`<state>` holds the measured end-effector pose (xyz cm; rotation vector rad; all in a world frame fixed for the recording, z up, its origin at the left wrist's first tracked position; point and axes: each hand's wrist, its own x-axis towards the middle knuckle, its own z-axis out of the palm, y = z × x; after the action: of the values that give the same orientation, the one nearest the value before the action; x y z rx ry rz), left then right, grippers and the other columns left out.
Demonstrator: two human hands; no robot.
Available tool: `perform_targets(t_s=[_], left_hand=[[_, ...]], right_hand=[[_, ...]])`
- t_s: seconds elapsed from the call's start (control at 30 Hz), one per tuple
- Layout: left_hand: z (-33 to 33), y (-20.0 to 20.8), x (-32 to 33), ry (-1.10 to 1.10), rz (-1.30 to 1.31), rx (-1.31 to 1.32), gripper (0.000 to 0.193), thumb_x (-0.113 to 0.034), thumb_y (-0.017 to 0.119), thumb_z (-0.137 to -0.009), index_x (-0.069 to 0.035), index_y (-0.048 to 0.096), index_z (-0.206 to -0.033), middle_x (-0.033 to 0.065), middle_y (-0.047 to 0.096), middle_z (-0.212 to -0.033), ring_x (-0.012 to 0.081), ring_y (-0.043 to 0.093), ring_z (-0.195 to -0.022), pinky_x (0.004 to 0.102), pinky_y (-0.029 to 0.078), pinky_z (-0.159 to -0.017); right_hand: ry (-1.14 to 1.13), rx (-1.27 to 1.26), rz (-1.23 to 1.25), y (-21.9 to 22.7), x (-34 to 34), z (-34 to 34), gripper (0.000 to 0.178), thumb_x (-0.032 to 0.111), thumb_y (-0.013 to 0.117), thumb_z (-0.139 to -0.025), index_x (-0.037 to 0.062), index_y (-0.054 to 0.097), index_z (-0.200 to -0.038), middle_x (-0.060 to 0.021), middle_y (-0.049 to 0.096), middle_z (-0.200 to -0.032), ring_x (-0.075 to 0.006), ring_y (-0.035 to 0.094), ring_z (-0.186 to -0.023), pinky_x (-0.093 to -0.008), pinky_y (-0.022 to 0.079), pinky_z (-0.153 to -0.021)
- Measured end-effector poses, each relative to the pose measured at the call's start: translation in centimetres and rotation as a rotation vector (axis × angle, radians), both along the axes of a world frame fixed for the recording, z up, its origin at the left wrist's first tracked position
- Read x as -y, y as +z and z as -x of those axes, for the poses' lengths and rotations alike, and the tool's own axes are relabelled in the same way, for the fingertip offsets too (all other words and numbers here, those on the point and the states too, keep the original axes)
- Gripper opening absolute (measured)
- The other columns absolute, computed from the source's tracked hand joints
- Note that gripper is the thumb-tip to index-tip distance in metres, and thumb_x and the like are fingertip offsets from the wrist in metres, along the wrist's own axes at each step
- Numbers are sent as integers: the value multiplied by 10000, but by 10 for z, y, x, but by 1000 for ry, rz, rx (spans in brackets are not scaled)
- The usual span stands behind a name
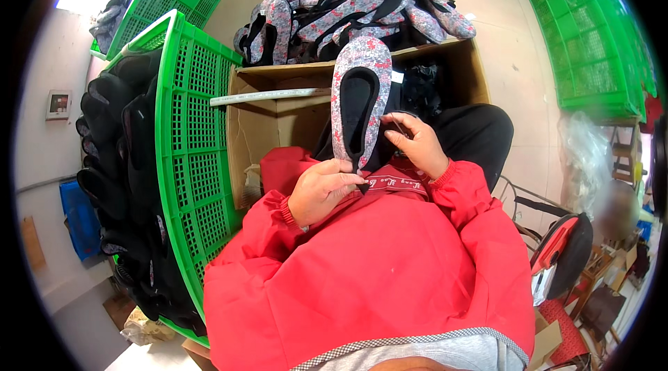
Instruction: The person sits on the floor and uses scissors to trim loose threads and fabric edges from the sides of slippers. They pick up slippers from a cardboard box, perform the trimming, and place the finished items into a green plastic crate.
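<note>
A grey slipper with red flecks and a black lining (339,103) stands toe-up in front of my chest, its opening facing me. My left hand (322,190) pinches it at the heel, and a small black tip shows under the fingertips. At the slipper's right side my right hand (416,143) has its thumb and fingers drawn together close to the edge. What lies between those fingers is too small and dark to make out. Behind the slipper, a cardboard box (285,119) holds dark items (421,89). A pale bar (271,97) crosses the box on the left.
Patterned slippers (348,5) lie piled beyond the box. On the left, a green plastic crate (198,155) stands beside many black slippers (125,162). Green crates (588,37) are stacked at far right, near clear plastic wrap (588,162). A red-and-black object (560,249) sits at lower right.
</note>
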<state>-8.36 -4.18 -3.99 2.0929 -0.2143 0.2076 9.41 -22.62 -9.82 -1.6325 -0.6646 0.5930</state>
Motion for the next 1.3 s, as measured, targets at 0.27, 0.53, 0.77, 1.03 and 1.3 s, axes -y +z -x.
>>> perform_targets(t_s=[0.27,0.53,0.77,1.03,1.3], left_hand=[[-4,-3,11,21,-9,80,226,-4,721,-744,-96,734,-950,64,575,-824,240,582,-743,336,494,-646],[-6,4,19,46,-354,160,218,-84,690,-731,-127,743,-938,21,566,-801,203,583,-768,325,485,-660],[-12,12,24,49,-338,244,229,-46,731,-700,-111,720,-919,47,607,-807,241,617,-759,341,512,-668],[4,-4,27,508,562,-426,146,-101,662,-918,19,712,-986,57,663,-847,130,630,-775,258,495,-706],[-7,-3,32,592,712,-521,98,-59,707,-873,30,723,-912,57,642,-916,128,614,-852,238,482,-772]], right_hand=[[296,-429,103,53,2,8,129,120,650,-939,-8,669,-936,-21,648,-753,-66,604,-684,-225,485,-640],[287,-693,104,49,-3,33,142,125,686,-915,-6,637,-943,1,618,-804,-47,570,-693,-202,476,-640],[287,-617,76,42,-2,33,102,77,652,-914,-16,631,-952,7,614,-827,-37,550,-695,-200,464,-636],[352,-713,38,33,-1,35,135,88,673,-893,-28,652,-957,2,624,-777,-33,547,-665,-203,447,-588],[175,-319,89,35,-3,56,142,106,705,-829,-27,665,-861,-17,607,-685,-61,514,-635,-258,437,-582]])
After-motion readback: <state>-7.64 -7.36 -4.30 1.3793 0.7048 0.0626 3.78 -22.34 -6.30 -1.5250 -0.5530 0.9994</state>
